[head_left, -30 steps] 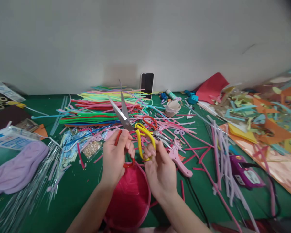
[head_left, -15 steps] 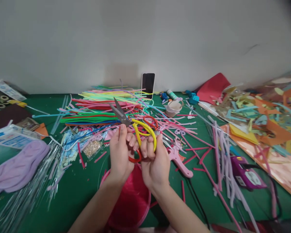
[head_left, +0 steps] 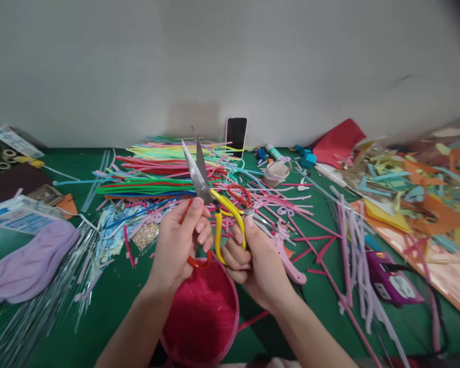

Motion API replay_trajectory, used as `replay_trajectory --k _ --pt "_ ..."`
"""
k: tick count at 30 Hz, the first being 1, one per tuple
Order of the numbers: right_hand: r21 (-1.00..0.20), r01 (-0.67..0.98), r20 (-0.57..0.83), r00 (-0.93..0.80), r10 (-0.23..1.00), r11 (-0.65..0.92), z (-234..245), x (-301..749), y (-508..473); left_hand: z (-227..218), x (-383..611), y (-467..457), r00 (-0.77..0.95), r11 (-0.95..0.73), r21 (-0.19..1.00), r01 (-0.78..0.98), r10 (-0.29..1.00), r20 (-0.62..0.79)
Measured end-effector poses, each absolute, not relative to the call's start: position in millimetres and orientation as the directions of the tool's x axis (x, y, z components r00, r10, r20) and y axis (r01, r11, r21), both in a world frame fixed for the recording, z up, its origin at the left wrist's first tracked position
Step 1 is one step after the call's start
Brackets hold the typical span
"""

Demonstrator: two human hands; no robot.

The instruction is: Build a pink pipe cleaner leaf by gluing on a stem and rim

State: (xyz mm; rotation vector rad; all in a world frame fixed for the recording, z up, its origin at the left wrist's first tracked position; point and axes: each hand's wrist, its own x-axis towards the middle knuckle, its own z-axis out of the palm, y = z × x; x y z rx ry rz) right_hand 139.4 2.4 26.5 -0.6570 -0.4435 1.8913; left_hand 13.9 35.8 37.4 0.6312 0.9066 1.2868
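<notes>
Long-bladed scissors (head_left: 200,176) are held up in front of me, blades parted and pointing up and away. My left hand (head_left: 182,243) is closed around a red handle loop, its thumb near the blade pivot. The fingers of my right hand (head_left: 251,255) are wrapped through the yellow handle loop. Just beyond the right thumb is a second pair of scissors (head_left: 248,211) with a red loop; whether the thumb touches it I cannot tell. Below both hands stands a round dark-pink tub (head_left: 199,319). Bundles of coloured pipe cleaners (head_left: 149,185) lie behind the blades.
A phone (head_left: 236,136) leans on the wall. To the right are a pink-handled tool (head_left: 289,266), a purple device (head_left: 394,281) with a black cord, and many paper scraps (head_left: 425,174). On the left lie a lilac padded piece (head_left: 32,258) and silvery thin rods (head_left: 49,294).
My hands have moved apart, the left to the left and the right to the right. The red and yellow handles are spread wider, and the blades have swung more upright.
</notes>
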Motion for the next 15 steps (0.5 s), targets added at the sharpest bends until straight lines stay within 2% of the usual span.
replay_trajectory --k 4,8,10,12,15 --pt "-0.613 -0.616 -0.255 -0.44 0.861 -0.496 34.9 154.6 4.1 41.8 5.1 33.8 0.104 0.237 0.842 -0.484 0.971 -0.214" --pt "-0.633 -0.566 -0.293 -0.458 0.839 -0.529 30.3 160.4 5.3 42.7 1.8 34.0 0.111 0.216 0.875 -0.433 0.976 -0.186" --pt "-0.693 -0.564 -0.28 -0.363 0.889 -0.449 24.3 157.2 6.6 41.5 4.0 34.5 0.105 0.2 0.896 -0.396 0.979 -0.173" --pt "-0.736 -0.605 -0.241 -0.186 0.952 -0.305 19.6 151.2 8.5 39.5 8.8 35.3 0.082 0.194 0.9 -0.39 0.981 -0.176" --pt "-0.67 -0.733 -0.214 0.034 0.976 -0.121 19.5 142.1 11.8 34.7 17.9 36.2 -0.008 0.161 0.901 -0.403 0.984 -0.179"
